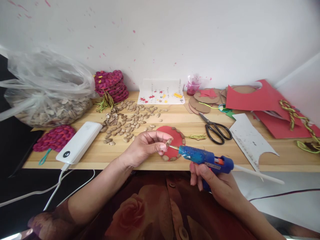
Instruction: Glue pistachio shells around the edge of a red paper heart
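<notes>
Between thumb and fingertips, my left hand (147, 146) pinches a peanut shell (168, 142) above a red paper disc (166, 131). My right hand (215, 181) is wrapped round the handle of a blue glue gun (205, 158), its metal nozzle pointing left at the shell, touching or nearly so. A white glue stick (260, 175) sticks out of the gun's back. Several shells line the disc's right and lower edge; my left hand hides part of its left side. A yellow-green tassel (196, 137) lies at the disc's right.
Loose peanut shells (127, 126) spread left of the disc, near a white power bank (79, 141) with cables. A plastic bag of shells (50, 96) stands far left. Black scissors (216, 130), white card scrap (251, 138) and red card (255, 96) lie right. Purple shell-covered pieces (111, 85) are stacked behind.
</notes>
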Tool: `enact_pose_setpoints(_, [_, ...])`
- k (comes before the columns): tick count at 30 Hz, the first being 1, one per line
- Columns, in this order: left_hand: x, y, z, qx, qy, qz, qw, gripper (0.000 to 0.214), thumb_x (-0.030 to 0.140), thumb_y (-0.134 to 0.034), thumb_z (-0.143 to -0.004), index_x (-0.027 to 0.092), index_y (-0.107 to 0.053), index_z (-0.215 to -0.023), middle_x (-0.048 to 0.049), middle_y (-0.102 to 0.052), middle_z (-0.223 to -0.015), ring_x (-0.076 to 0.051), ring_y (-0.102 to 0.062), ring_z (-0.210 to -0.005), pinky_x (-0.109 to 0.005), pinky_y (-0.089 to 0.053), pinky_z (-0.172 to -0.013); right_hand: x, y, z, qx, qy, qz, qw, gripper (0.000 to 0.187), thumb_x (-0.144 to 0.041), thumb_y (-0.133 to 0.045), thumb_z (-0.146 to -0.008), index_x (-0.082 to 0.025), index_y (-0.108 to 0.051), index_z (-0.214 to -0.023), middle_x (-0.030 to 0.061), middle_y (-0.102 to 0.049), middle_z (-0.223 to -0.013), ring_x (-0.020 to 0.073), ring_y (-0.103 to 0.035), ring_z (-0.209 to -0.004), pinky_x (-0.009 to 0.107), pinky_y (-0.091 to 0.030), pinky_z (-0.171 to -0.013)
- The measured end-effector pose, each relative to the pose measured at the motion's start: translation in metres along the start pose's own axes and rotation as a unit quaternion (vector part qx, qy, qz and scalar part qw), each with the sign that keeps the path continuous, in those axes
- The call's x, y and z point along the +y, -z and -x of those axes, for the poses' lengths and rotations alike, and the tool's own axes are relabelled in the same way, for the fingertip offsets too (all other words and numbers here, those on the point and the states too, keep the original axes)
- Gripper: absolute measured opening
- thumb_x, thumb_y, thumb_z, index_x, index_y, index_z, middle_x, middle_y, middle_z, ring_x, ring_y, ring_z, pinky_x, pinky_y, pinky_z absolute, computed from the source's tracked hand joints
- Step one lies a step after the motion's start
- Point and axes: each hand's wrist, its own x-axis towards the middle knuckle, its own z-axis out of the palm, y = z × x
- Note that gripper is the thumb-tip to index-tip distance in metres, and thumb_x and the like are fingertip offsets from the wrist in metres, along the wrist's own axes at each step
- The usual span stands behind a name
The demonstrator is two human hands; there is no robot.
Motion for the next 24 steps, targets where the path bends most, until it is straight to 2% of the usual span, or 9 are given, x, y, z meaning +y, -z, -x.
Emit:
enact_pose_setpoints(15, [-0.0015, 0.0015, 0.0007, 0.013, 0.006, -0.011, 1.0, 0.032, 0.031, -0.089, -0.075, 0.015, -0.079, -0.1, -0.0032, -0.072, -0.074, -0.01, -0.063, -0.061, -0.023, -0.053, -0.064, -0.0022, -0.001, -0.0019, 0.019, -0.011, -0.01, 1.0, 0.044, -0.054, -0.053, -0.1, -0.019, -0.068, -0.077, 0.004, -0.07, -0.065, 0.0128, -0.06, -0.05, 0.026, -0.045, -0.049])
enact_pose_setpoints(24, [-0.0011, -0.0006, -0.0003, -0.001, 0.008, 0.008, 1.0, 0.03, 0.03, -0.089, -0.074, 0.016, -0.079, -0.098, -0.0025, -0.071, -0.076, -0.008, -0.061, -0.06, -0.022, -0.054, -0.062, -0.0023, -0.0011, -0.0023, 0.022, -0.017, -0.009, 1.0, 0.045, -0.053, -0.053, -0.1, -0.019, -0.067, -0.074, 0.0043, -0.07, -0.064, 0.0126, -0.059, -0.049, 0.026, -0.045, -0.049])
